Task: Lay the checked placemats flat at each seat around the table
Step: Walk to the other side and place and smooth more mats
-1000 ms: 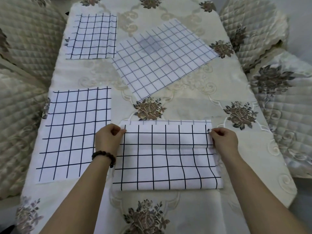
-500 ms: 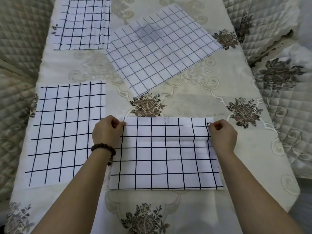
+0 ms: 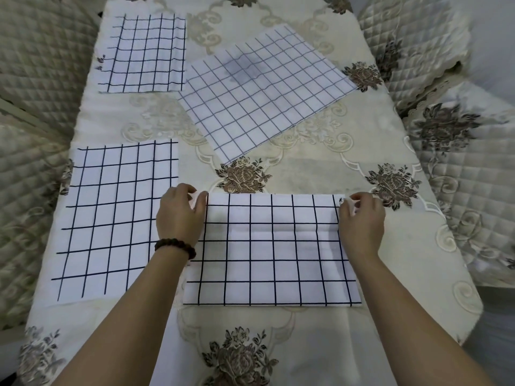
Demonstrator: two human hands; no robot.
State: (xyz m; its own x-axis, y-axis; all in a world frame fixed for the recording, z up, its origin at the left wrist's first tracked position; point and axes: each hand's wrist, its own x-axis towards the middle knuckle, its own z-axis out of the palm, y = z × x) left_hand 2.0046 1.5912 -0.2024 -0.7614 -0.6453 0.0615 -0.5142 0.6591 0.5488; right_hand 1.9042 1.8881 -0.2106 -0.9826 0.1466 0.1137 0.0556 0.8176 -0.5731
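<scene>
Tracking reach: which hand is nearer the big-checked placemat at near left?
Left. The left hand sits at the right edge of the left placemat; the right hand pinches the front placemat at its right corner.

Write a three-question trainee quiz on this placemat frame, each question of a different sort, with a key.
1. True or false: the left hand and the right hand each pinch a far corner of the near placemat.
2. Against the edges of the table, the fine-checked placemat lies: A) square; B) skewed; C) hanging over.
3. Fill in: the beaded bracelet sits on the ___ wrist.

Key: 1 true; 2 B; 3 left.
</scene>
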